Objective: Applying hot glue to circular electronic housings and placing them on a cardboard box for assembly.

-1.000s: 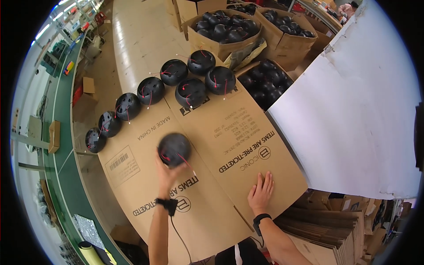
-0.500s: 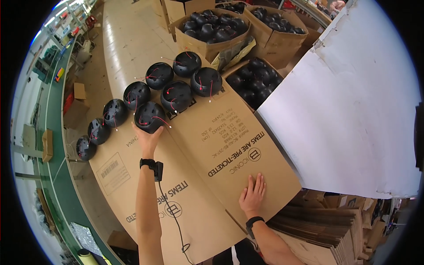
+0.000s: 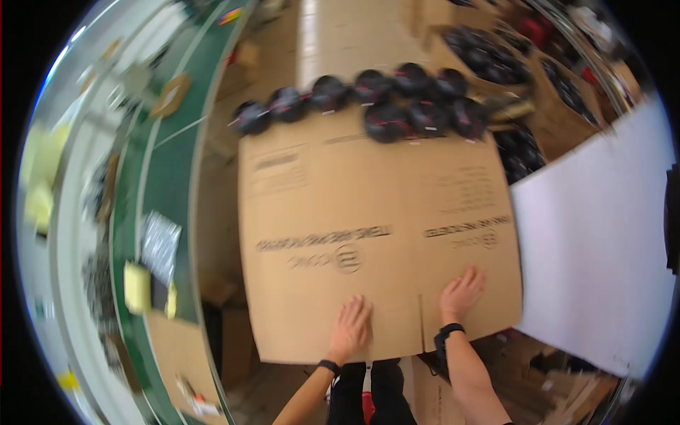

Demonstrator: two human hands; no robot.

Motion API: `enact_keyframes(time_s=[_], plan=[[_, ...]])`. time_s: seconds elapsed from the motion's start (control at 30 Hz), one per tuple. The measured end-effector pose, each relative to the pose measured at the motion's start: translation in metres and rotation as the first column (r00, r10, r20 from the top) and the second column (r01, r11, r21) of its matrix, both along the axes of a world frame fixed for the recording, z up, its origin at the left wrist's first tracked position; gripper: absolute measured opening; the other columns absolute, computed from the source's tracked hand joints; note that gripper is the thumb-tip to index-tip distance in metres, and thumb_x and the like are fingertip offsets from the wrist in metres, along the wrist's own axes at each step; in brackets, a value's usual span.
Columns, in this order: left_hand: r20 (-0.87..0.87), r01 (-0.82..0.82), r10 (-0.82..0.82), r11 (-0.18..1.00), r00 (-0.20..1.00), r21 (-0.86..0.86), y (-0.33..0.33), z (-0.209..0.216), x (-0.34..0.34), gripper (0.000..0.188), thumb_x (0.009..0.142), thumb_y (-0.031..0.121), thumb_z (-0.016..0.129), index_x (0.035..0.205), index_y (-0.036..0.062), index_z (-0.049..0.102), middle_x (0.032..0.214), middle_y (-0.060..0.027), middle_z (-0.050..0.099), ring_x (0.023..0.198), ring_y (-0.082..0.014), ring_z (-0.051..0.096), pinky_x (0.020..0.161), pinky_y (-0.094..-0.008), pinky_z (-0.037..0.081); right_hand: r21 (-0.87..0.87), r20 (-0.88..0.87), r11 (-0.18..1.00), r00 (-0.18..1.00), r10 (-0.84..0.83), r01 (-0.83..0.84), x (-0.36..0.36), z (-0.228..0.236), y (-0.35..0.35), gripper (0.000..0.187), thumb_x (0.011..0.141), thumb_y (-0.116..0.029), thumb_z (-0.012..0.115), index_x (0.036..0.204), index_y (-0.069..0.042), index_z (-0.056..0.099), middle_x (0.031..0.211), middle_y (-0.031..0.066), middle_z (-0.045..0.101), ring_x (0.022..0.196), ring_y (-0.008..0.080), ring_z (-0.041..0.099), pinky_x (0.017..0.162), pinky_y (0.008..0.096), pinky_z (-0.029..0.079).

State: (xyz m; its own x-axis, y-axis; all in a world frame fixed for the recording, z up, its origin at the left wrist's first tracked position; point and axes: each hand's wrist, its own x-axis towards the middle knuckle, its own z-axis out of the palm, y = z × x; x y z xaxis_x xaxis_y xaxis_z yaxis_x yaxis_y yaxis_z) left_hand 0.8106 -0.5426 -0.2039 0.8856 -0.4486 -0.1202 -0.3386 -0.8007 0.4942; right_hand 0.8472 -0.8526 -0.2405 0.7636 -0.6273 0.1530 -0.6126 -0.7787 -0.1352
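A large flat cardboard carton sheet, printed in black, lies before me. My left hand rests on its near part, fingers stretched out and holding nothing. To the right, beyond a short slit in the sheet, my right hand also lies on the cardboard with its fingers extended. Along the far edge stand several round black shells with thin red wires, in a long row with a shorter row in front at the right. Both hands are well apart from them. Motion blurs the picture.
A green workbench runs along the left, bearing a silvery plastic bag and a yellow roll. Open boxes of black shells stand at the far right. A big white panel borders the sheet's right side.
My left hand has left the nearest black shell and come back to the sheet's near part. My right hand stays on the cardboard. The view has turned left, showing more of the bench.
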Motion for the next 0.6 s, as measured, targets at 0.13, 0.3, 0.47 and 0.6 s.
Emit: enact_keyframes(time_s=[0.13,0.3,0.47,0.6], plan=[[-0.242,-0.085,0.061,0.992,0.968,-0.092,0.08,0.027,-0.164,0.067,0.08,0.002,0.056,0.146,0.0089,0.046,0.157,-0.016,0.036,0.146,-0.0338,0.034,0.118,-0.0467,0.031,-0.189,0.004,0.982,1.0,0.027,-0.026,-0.012,-0.022,-0.013,0.052,0.097,-0.024,0.05,0.144,-0.004,0.043,0.152,0.0224,0.039,0.143,0.039,0.034,0.114,0.0526,0.032],[-0.193,-0.919,0.957,0.267,0.217,0.29,0.188,0.057,-0.404,0.058,0.078,0.017,0.065,0.131,-0.0026,0.054,0.131,-0.0251,0.058,0.125,-0.0382,0.054,0.107,-0.043,0.043,0.104,-0.011,0.973,0.978,0.209,-0.206,-0.017,-0.001,-0.044,0.051,0.095,-0.024,0.053,0.139,0.002,0.048,0.14,0.0273,0.05,0.129,0.0411,0.049,0.107,0.0512,0.041],[-0.459,-0.723,0.603,-0.677,-0.652,0.138,0.175,0.071,-0.633,0.02,0.091,0.015,0.052,0.097,0.0049,0.069,0.088,-0.0143,0.073,0.068,-0.0191,0.071,0.053,-0.0344,0.056,0.268,0.238,0.678,0.729,0.641,-0.684,-0.072,-0.004,0.071,0.044,0.096,-0.012,0.052,0.135,0.008,0.049,0.13,0.0296,0.055,0.123,0.0436,0.052,0.106,0.0476,0.042],[-0.239,-0.607,0.561,-0.686,-0.793,0.401,0.068,0.034,-0.727,0.032,0.089,0.019,0.053,0.07,0.005,0.074,0.069,-0.0085,0.072,0.061,-0.0154,0.069,0.057,-0.0348,0.055,0.989,0.113,-0.064,0.406,0.907,-0.131,-0.19,0.041,0.234,0.027,0.1,-0.008,0.046,0.124,-0.001,0.057,0.093,0.0105,0.071,0.083,0.0168,0.069,0.07,0.0315,0.055]])
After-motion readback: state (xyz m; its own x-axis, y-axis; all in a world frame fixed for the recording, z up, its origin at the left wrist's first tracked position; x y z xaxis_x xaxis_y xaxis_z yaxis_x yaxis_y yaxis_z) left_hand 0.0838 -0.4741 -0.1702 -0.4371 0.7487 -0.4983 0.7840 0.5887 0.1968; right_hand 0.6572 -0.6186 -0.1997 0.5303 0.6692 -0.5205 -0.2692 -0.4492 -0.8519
